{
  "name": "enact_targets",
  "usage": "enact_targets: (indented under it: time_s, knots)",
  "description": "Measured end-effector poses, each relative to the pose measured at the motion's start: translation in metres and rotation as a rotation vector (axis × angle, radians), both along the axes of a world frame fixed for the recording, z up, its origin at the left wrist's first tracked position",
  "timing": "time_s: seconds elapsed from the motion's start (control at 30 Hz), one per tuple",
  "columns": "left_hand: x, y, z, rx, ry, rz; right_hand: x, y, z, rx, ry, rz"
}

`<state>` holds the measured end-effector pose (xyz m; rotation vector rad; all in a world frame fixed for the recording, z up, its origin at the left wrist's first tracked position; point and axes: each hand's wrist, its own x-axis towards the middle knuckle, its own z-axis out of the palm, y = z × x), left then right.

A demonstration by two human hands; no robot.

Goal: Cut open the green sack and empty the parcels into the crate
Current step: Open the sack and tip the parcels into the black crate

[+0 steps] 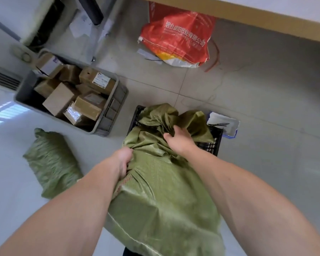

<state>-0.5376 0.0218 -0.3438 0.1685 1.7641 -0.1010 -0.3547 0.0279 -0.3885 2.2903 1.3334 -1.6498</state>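
A: Where's the green sack [161, 191] sitting right now?

B: It lies long-ways, running from just under the person's body out toward the black crate [213, 143]. The far, loose end is draped over the crate's rim, so the mouth end already points the right way. The near end bulges, which suggests the parcels are bunched down there, but none show through the weave.

A: And the hands?

B: The left hand [121, 160] is on the sack's left edge, about midway along, fingers curled shut on a fold of the fabric. The right hand [179, 138] is further out, over the crate, fingers closed on the bunched cloth near the sack's far end. So the right is the nearer one to the opening.

A: Is the sack cut open yet?

B: I can't tell. The far end is crumpled and I see no blade in either hand.

A: What does the next move turn on?

B: I'd say on that axis: heavy end close, mouth over the crate. Raising the near end would tip the load forward along the sack's length into the crate.

A: Anything else around?

B: A grey tub [110, 115] of cardboard boxes [59, 98] to the left, and a second green sack [51, 163] on the floor beside it, well apart from the hands.
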Motion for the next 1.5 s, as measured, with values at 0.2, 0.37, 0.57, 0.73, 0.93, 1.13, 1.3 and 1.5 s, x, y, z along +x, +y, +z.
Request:
enact_targets:
  time_s: [0.2, 0.37, 0.57, 0.73, 0.93, 1.13, 1.3, 1.5]
  knots:
    - [-0.004, 0.027, -0.026, 0.146, 0.089, 0.015, 0.012, -0.005, -0.006, -0.004, -0.031, -0.103]
    - [-0.007, 0.053, -0.02, 0.227, 0.274, -0.448, 0.034, -0.03, 0.002, 0.045, -0.126, -0.164]
    - [-0.018, 0.08, -0.033, 0.158, 0.327, -0.841, 0.078, -0.09, 0.009, -0.209, -0.263, -0.318]
    - [-0.004, 0.08, -0.02, 0.271, 0.319, -0.734, 0.102, -0.126, 0.019, -0.401, -0.084, -0.615]
    - [0.008, 0.073, -0.03, 0.3, 0.312, -0.551, 0.102, -0.151, 0.008, -0.423, -0.072, -0.923]
    - [-0.003, 0.074, -0.025, 0.25, 0.315, -0.431, 0.126, -0.197, -0.034, -0.488, -0.194, -1.0]
    - [-0.007, 0.076, -0.024, 0.274, 0.263, -0.394, 0.12, -0.177, 0.0, -0.447, -0.241, -0.911]
    - [0.016, 0.065, -0.015, 0.273, 0.206, -0.448, 0.101, -0.145, 0.014, -0.309, -0.308, -0.719]
